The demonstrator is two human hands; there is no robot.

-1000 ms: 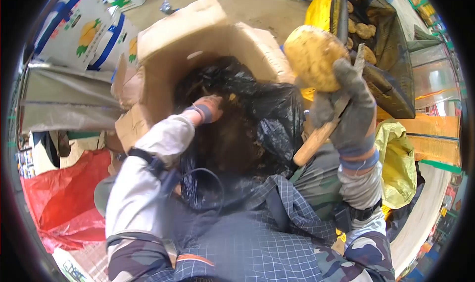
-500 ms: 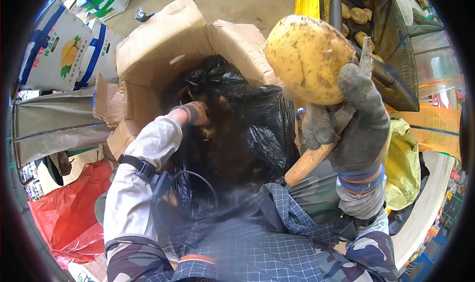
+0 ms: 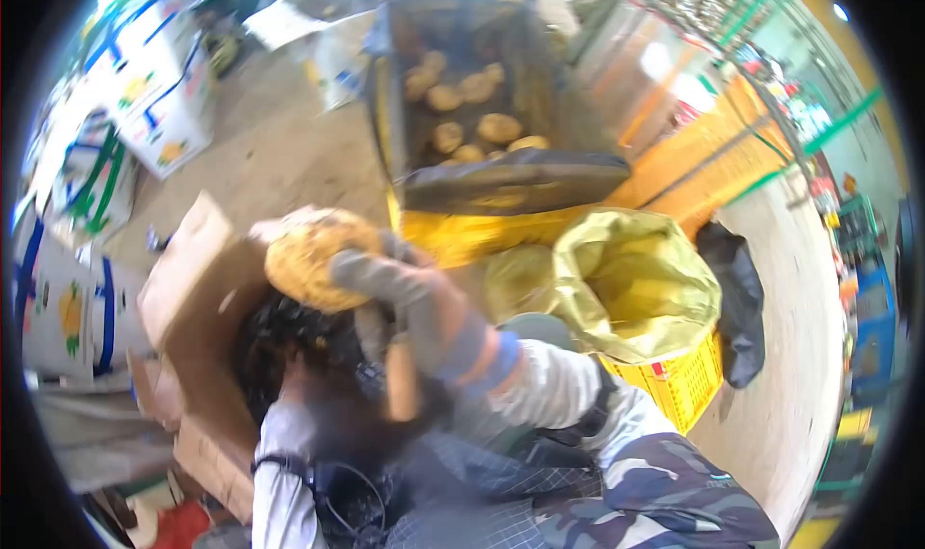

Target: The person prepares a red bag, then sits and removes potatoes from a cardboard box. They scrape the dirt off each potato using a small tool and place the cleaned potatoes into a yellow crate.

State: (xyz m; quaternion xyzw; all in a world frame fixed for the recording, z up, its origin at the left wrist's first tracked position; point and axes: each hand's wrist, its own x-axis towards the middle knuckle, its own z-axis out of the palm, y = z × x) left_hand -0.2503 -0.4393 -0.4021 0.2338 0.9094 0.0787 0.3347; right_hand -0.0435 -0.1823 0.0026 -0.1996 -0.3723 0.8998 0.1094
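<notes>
My right hand (image 3: pixel 385 289), in a grey-palmed glove, grips a large yellow potato (image 3: pixel 323 258) with dark specks on its skin. From the same hand a wooden handle (image 3: pixel 399 385) points downward; the rest of that tool is hidden. The potato is held above the cardboard box (image 3: pixel 198 289), which is lined with a black plastic bag (image 3: pixel 265 342). Inside the box, my left hand (image 3: pixel 301 371) is blurred and partly hidden, so its fingers cannot be made out.
Ahead stands a dark-lined container (image 3: pixel 462 96) with several potatoes (image 3: pixel 499 127) in it. To the right, an open yellow-green sack (image 3: pixel 641 289) sits in a yellow crate (image 3: pixel 674 380) beside a black bag (image 3: pixel 737 303). White printed cartons (image 3: pixel 154 106) are stacked on the left.
My view has swung right, bringing the container and sack further into sight. My right hand, still holding the potato and handle, now appears over the box. My left hand stays in the box.
</notes>
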